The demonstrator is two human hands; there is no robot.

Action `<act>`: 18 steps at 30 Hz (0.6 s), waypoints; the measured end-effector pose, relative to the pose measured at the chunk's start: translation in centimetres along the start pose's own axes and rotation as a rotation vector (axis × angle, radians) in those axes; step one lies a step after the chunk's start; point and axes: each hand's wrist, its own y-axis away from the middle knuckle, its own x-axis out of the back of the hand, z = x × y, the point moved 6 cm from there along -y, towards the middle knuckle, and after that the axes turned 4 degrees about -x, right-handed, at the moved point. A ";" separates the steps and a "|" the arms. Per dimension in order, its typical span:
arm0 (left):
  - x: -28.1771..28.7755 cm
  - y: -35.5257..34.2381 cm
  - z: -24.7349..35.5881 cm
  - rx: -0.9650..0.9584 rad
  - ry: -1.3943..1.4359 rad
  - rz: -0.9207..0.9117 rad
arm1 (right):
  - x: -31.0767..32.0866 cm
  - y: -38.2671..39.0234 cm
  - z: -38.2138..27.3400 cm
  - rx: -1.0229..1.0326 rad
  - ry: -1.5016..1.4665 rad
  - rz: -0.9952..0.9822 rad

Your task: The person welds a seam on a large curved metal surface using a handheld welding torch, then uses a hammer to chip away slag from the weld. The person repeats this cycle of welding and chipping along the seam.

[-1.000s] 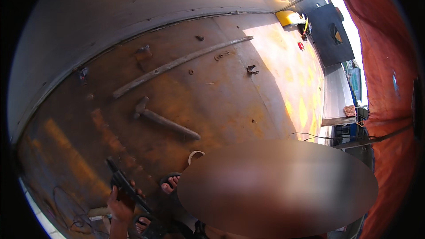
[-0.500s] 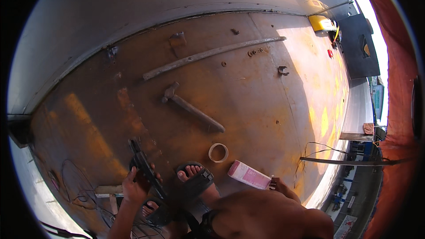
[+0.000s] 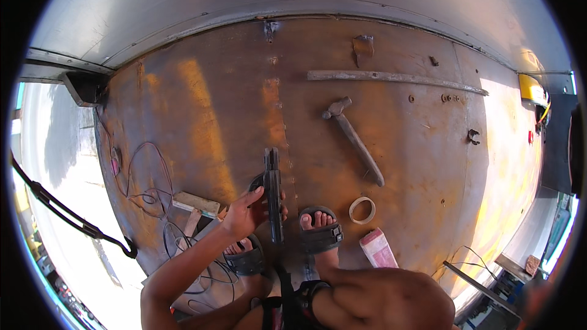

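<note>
One hand, the left hand (image 3: 247, 212), is closed around a dark flat tool (image 3: 273, 192), held upright over the rusty steel plate (image 3: 202, 116) near its lower edge. The right hand cannot be seen. A hammer (image 3: 354, 140) is laid mid-plate, with a tape ring (image 3: 362, 209) beside the sandalled foot (image 3: 318, 232).

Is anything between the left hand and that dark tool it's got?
Nothing visible. The left hand is already wrapped around the dark tool, fingers touching it, above the rusty metal floor. The hammer and the tape ring lie off to the right, apart from both.
</note>
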 end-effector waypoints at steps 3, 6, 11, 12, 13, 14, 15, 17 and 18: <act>-0.5 -0.3 0.0 -0.005 -0.019 0.000 | -4.1 4.6 -4.1 0.087 0.155 -0.027; -0.4 -0.4 -0.2 -0.003 -0.072 0.014 | -6.9 7.4 -7.1 0.162 0.283 -0.052; -0.1 -0.3 -0.4 0.001 -0.102 0.013 | -10.1 12.5 -10.0 0.247 0.473 -0.085; -0.4 -0.5 0.3 -0.015 -0.096 0.011 | -10.7 13.6 -10.7 0.265 0.513 -0.096; -0.3 -0.1 0.6 -0.028 -0.085 0.018 | -11.3 14.6 -11.1 0.273 0.550 -0.106; -0.5 -0.4 1.1 -0.034 -0.086 0.011 | -11.7 14.8 -12.0 0.298 0.579 -0.118; -0.6 -0.5 1.6 -0.042 -0.087 0.007 | -12.1 15.3 -12.3 0.301 0.603 -0.125; -0.4 0.1 0.8 -0.026 -0.064 0.016 | -12.8 17.0 -12.8 0.303 0.653 -0.119; -0.7 -0.2 1.4 -0.043 -0.066 0.011 | -12.9 17.6 -13.2 0.308 0.672 -0.123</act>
